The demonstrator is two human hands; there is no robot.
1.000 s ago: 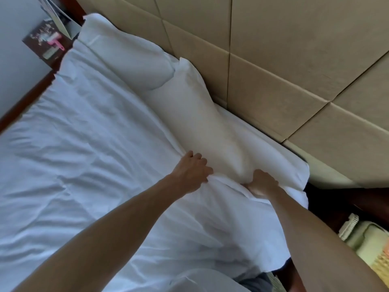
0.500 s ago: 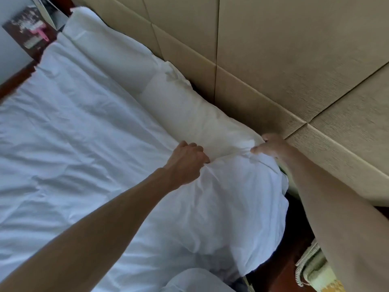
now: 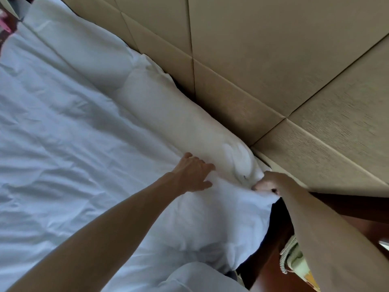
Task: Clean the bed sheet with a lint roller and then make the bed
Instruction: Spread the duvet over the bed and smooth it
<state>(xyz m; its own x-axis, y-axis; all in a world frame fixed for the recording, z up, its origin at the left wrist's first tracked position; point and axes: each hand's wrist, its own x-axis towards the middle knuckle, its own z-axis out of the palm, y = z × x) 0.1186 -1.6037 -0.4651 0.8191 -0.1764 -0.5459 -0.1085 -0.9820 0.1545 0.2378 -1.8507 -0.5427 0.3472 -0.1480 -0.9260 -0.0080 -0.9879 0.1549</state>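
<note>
A white duvet covers the bed, wrinkled. Two white pillows lie along the headboard: the near pillow and the far pillow. My left hand rests on the duvet's top edge just below the near pillow, fingers spread and slightly bent. My right hand grips the duvet's corner at the near pillow's right end, at the bed's edge. No lint roller is in view.
A beige padded headboard runs behind the pillows. To the right of the bed stands a dark wooden nightstand with a corded phone. A dark object with pink on it sits at the far left.
My right hand has dropped from the near pillow's top corner by the headboard to the duvet corner at the bed's edge. My left hand stays on the duvet edge, its fingers more spread.
</note>
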